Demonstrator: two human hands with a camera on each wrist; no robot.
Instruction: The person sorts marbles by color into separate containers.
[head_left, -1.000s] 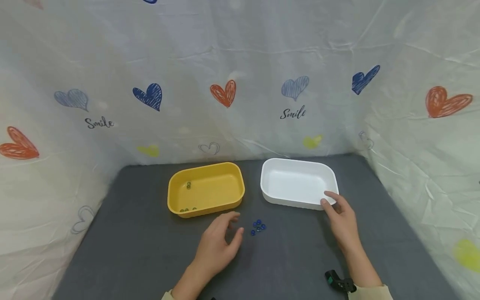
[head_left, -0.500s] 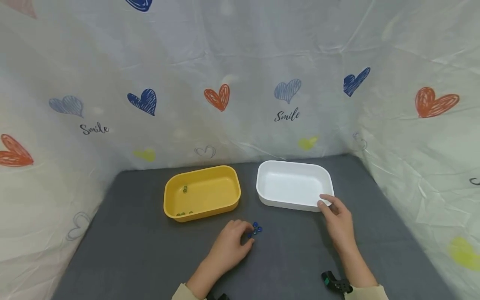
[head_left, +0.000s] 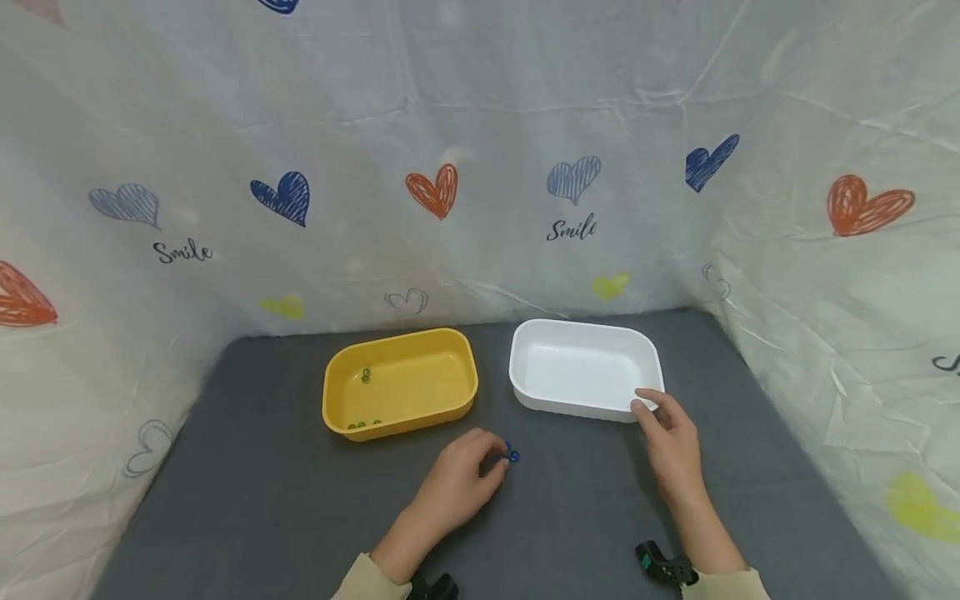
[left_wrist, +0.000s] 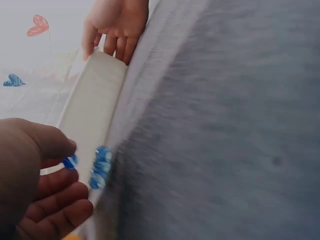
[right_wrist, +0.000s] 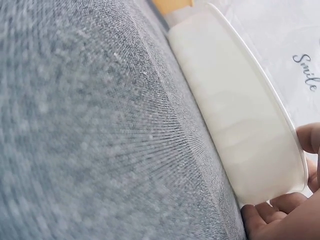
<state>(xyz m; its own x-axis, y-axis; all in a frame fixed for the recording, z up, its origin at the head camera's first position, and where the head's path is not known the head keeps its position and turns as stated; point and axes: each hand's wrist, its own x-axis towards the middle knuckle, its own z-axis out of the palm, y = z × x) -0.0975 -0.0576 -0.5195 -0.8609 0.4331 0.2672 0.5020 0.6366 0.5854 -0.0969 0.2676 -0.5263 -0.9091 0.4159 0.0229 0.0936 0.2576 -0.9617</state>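
My left hand point(head_left: 459, 479) is low over the dark cloth, its thumb and finger pinching a blue glass marble point(left_wrist: 70, 161). Beyond those fingertips, more blue-and-white marbles point(left_wrist: 100, 167) sit close together on the cloth; in the head view the hand hides part of this group of blue marbles point(head_left: 513, 456). My right hand point(head_left: 672, 446) grips the near right corner of the white tray point(head_left: 555, 407), thumb and fingers at its rim. In the right wrist view the tray's side wall point(right_wrist: 235, 110) stands beside the fingers. No marbles show inside the tray.
Left of the white tray stands a yellow tray point(head_left: 420, 417) with several green marbles point(head_left: 366, 375) in it. A dark grey cloth point(head_left: 570, 517) covers the table. Behind and at the sides hangs a pale sheet point(head_left: 495, 267) printed with hearts.
My left hand has moved right to the blue marbles, and its thumb and finger have closed on one. The right hand stays on the white tray's corner. The head view has shifted slightly.
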